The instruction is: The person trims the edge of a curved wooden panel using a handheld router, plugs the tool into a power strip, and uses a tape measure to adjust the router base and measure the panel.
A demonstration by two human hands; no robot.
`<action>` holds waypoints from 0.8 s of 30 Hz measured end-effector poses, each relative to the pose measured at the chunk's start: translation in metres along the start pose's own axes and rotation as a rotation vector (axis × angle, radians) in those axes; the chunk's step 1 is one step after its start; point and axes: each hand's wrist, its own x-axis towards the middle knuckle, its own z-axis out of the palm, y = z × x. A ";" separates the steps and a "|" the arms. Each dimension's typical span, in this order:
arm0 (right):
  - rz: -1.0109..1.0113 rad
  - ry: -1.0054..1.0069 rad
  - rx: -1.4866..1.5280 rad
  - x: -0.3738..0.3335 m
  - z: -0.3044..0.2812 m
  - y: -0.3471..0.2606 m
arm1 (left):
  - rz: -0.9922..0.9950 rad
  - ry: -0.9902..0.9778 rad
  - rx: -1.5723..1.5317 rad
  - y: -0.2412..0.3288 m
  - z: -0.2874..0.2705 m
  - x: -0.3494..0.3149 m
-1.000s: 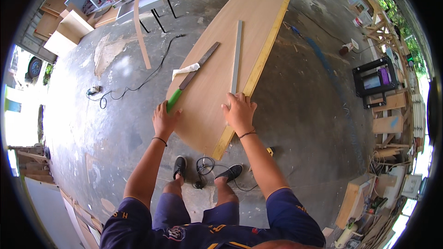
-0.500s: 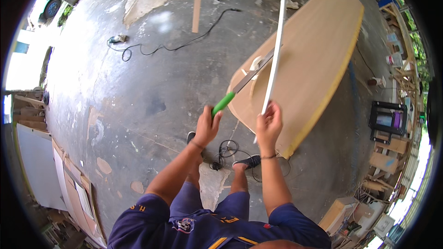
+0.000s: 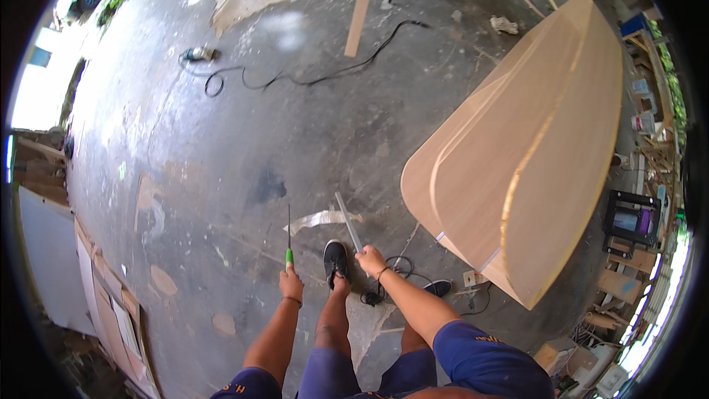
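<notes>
Green-handled file (image 3: 289, 255) left, grey bar (image 3: 349, 223) right, gripped in hands (image 3: 291, 281) (image 3: 371, 260); scuffed concrete workshop floor (image 3: 258, 133)

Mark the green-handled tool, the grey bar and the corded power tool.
Green-handled tool (image 3: 289, 257), head view, on the handle.
Grey bar (image 3: 348, 222), head view, around mid-length.
Corded power tool (image 3: 198, 53), head view, on its body.

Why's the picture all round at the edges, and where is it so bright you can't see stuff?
In the head view, a wide fisheye lens bends straight edges near its dark, curved rim; in the head view, daylight whites out much of the left opening; also in the head view, a pale glare patch shines on the floor, away from both hands.
</notes>
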 end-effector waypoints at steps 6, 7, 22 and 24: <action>-0.018 -0.057 0.110 0.070 0.046 -0.001 | -0.223 -0.017 -0.279 -0.009 0.004 0.052; 0.094 -0.173 0.282 0.063 0.052 -0.019 | -0.291 -0.022 -0.324 -0.013 -0.004 0.062; 0.045 -0.485 0.305 -0.027 0.059 -0.023 | -0.571 0.023 -0.189 -0.025 -0.054 0.135; 0.101 -0.440 0.275 -0.058 0.030 0.004 | -0.527 -0.021 -0.134 -0.022 -0.070 0.123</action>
